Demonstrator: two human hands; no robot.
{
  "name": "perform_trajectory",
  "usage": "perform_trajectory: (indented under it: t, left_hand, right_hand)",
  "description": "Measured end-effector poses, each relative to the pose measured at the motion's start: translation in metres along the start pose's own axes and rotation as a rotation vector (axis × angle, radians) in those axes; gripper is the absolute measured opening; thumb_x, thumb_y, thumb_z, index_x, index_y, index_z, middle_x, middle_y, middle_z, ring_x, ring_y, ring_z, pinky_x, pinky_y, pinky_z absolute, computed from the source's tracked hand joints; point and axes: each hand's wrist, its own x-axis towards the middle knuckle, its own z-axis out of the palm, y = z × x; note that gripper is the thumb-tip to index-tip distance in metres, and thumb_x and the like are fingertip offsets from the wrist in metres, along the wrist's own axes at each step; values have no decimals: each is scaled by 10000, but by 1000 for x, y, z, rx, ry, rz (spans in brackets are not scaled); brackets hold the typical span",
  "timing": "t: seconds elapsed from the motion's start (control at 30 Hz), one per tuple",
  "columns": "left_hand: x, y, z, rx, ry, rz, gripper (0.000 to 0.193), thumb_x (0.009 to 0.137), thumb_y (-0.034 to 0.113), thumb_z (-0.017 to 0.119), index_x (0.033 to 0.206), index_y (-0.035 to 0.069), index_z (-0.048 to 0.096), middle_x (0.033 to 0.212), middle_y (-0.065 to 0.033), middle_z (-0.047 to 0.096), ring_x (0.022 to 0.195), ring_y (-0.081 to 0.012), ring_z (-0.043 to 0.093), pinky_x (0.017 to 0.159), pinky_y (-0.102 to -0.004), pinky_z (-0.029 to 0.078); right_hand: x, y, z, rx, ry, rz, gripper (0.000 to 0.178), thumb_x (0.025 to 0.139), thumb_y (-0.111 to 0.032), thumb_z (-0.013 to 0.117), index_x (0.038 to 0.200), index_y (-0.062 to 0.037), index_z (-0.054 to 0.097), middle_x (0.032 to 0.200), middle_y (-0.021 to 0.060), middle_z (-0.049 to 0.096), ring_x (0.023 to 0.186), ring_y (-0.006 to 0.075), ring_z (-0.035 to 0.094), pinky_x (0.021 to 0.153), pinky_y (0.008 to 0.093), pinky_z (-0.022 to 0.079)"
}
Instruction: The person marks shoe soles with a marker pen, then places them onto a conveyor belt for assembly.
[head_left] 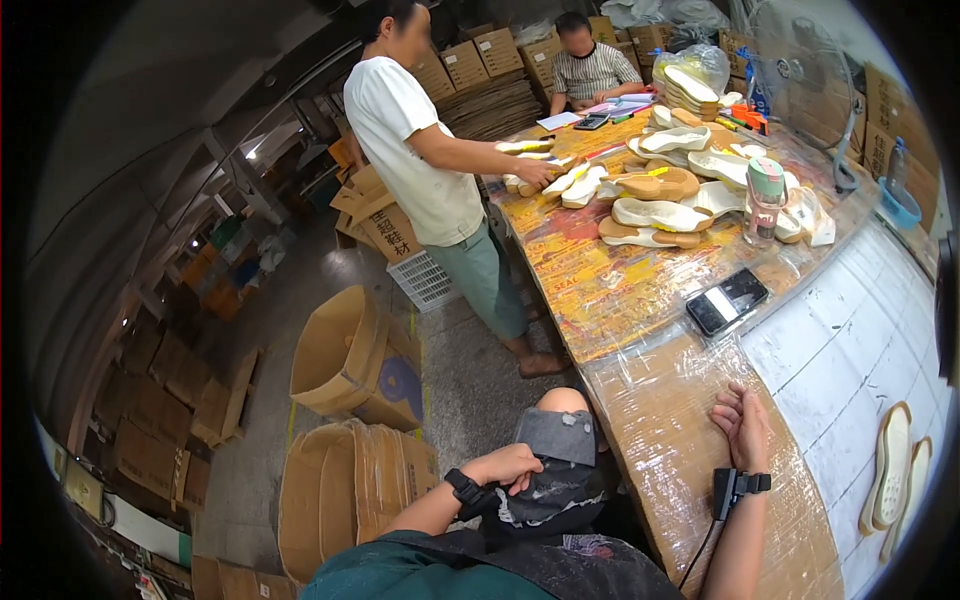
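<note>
My left hand (508, 468) is over my thigh with its fingers closed, beside a grey cloth piece (556, 437) lying on my knee; whether something small is in the fingers is hidden. On the taped cardboard table covering (665, 425) rests my right hand (741, 428), its fingers loosely curled and apart, holding nothing. A black phone (728, 301) lies on the table beyond it. Two pale soles with brown edges (886, 470) lie to its right on the white tabletop. Farther back are several white and tan soles (655, 215) in a loose heap.
Across the table's left side a standing person (405, 150) handles soles; another person (592, 70) sits at the far end with papers. A pink-and-green bottle (765, 200) stands by the heap, near a fan (800, 75). Open cardboard boxes (345, 350) stand on the floor at left.
</note>
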Motion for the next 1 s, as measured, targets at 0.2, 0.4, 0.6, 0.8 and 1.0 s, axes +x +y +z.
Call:
perform_trajectory:
  t: [0.2,0.4,0.6,0.8,1.0]
  left_hand:
    - [-1,-3,7,107,117,59,450,833,274,465,508,-23,555,410,-54,504,338,-101,461,372,-215,341]
    - [-4,5,10,159,160,15,462,812,322,488,483,4,551,408,-54,511,353,-122,497,418,-234,391]
    - [-4,11,9,180,141,-17,471,812,335,492,480,7,547,403,-53,507,350,-115,492,395,-229,372]
    - [-6,7,12,139,159,2,476,813,336,492,476,5,545,393,-47,500,333,-107,470,363,-222,338]
    - [-4,5,11,128,158,-10,474,811,339,497,471,13,546,391,-40,496,324,-98,449,345,-215,311]
  right_hand:
    - [0,-1,0,-7,17,8,378,910,-298,360,1100,20,434,904,106,547,715,132,574,652,235,501]
    - [2,3,-3,10,-1,2,377,908,-297,363,1105,17,427,918,107,543,723,136,572,661,243,499]
    - [1,1,-2,7,-6,4,379,910,-296,357,1111,18,422,920,110,540,733,138,570,667,245,499]
    - [3,1,0,7,-23,4,380,912,-292,350,1115,21,422,923,110,536,738,135,567,674,242,497]
    - [-1,-2,2,-22,7,7,374,912,-291,351,1111,16,430,912,102,539,731,137,565,673,247,496]
